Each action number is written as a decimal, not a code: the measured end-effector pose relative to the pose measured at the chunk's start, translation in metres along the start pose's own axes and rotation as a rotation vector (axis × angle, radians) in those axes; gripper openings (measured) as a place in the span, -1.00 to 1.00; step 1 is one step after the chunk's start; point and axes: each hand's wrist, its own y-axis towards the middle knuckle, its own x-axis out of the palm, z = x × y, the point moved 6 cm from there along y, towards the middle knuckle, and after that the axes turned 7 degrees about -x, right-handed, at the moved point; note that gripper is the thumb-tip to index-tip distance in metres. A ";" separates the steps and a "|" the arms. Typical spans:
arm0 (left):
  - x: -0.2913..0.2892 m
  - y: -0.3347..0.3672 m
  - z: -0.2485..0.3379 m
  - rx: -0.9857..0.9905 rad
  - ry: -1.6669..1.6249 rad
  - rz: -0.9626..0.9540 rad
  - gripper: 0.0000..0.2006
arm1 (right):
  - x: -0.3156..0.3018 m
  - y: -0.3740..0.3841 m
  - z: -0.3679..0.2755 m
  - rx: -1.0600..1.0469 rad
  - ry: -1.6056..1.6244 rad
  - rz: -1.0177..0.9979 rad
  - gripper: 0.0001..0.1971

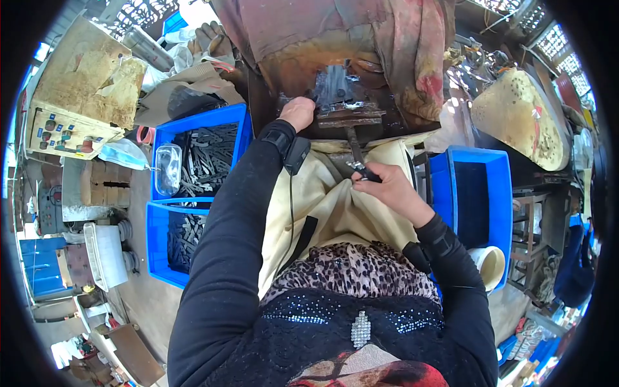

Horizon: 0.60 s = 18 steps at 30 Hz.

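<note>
My right hand point(388, 188) is closed round a small black handle point(369, 173) with a shiny metal bit at its end. A dark metal rod point(354, 145) runs from the handle's end up to the worn metal block point(350, 117); whether the two are joined, I cannot tell. My left hand point(298, 114) is curled at the left of that block, fingers mostly hidden, so whatever it grips does not show. Behind the block lies a greyish, shiny metal work surface point(336, 85) inside a rust-brown hood point(316, 29) draped with stained cloth.
Two blue bins point(242, 138) of dark flat metal strips point(209, 151) stand left, a clear plastic container point(169, 169) on one. Another blue bin point(501, 193) stands right, beside a cream-coloured tube point(491, 267). A control panel point(71, 137) sits far left. Cream cloth point(348, 219) covers my lap.
</note>
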 end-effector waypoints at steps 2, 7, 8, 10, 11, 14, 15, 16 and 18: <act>0.000 0.001 -0.002 -0.037 -0.028 -0.017 -0.81 | -0.005 0.001 0.005 0.060 0.099 -0.002 -0.84; 0.005 -0.010 -0.005 -0.032 -0.006 -0.075 -0.81 | -0.018 0.010 0.006 0.319 0.490 0.047 -0.74; 0.003 -0.012 -0.011 -0.133 -0.148 -0.144 -0.81 | -0.022 0.009 0.009 0.396 0.586 0.085 -0.71; -0.001 -0.017 -0.020 -0.334 -0.429 -0.283 -0.80 | -0.035 0.014 0.019 0.323 0.694 0.084 -0.69; -0.008 -0.019 -0.016 -0.330 -0.427 -0.285 -0.80 | -0.040 0.018 0.022 0.248 0.800 0.079 -0.67; -0.036 -0.035 -0.013 -0.493 -0.747 -0.170 -0.77 | -0.045 0.025 0.025 0.188 0.913 0.131 -0.64; -0.047 -0.043 -0.010 -0.498 -0.741 -0.168 -0.77 | -0.044 0.027 0.024 0.204 0.917 0.184 -0.63; -0.058 -0.049 -0.006 -0.520 -0.796 -0.123 -0.77 | -0.045 0.027 0.026 0.223 0.918 0.252 -0.62; -0.076 -0.062 0.005 -0.562 -0.906 -0.036 -0.77 | -0.042 0.037 0.025 0.195 0.931 0.263 -0.62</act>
